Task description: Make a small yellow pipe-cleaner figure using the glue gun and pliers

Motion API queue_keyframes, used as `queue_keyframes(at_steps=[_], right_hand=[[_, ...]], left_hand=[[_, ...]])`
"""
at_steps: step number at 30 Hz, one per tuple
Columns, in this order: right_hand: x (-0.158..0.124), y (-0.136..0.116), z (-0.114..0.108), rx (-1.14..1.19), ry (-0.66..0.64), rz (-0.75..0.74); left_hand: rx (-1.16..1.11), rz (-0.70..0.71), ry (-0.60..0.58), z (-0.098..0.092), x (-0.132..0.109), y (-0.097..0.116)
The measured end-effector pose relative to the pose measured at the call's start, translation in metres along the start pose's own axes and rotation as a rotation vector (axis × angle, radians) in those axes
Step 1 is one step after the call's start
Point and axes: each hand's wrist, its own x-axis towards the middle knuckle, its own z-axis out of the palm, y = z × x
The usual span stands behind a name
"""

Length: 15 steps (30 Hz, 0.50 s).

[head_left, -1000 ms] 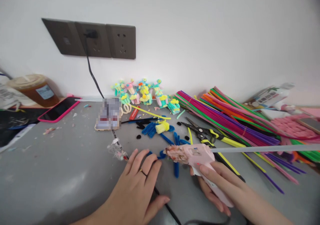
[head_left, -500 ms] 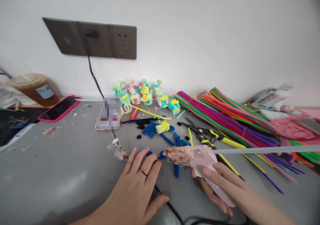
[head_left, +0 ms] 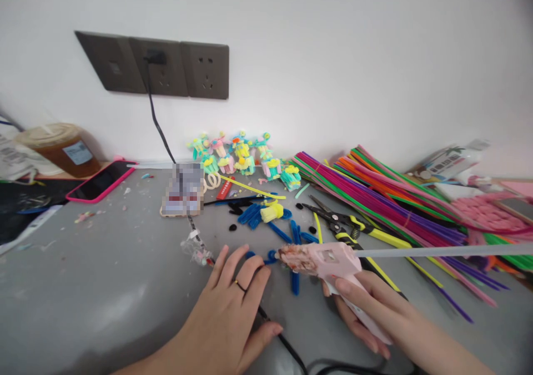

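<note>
My right hand (head_left: 370, 308) is wrapped round the handle of a pink glue gun (head_left: 333, 261), with a long translucent stick out of its rear. The gun's crusted tip points left, at a curled blue pipe-cleaner piece (head_left: 270, 256). My left hand (head_left: 237, 303), a ring on one finger, lies palm down on the grey table with its fingers apart, over a black cable (head_left: 287, 348). Beyond the hands lie blue pipe-cleaner pieces (head_left: 278, 232) and a yellow fuzzy piece (head_left: 271, 212).
Pliers (head_left: 337, 222) and colourful pipe-cleaner bundles (head_left: 387, 197) lie to the right. Small fuzzy figures (head_left: 245, 164) line the wall. A blurred-out device (head_left: 181, 192), a pink-cased phone (head_left: 100, 182) and a drink cup (head_left: 62, 147) are at the left.
</note>
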Motion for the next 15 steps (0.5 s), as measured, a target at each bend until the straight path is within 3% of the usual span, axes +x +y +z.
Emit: queue_keyframes(at_steps=[8, 15], right_hand=[[0.006, 0.009, -0.013, 0.024, -0.09, -0.058], [0.004, -0.005, -0.008, 0.188, -0.066, -0.135]], left_hand=[[0.039, 0.017, -0.033, -0.002, 0.002, -0.001], [0.133, 0.064, 0.009, -0.001, -0.003, -0.001]])
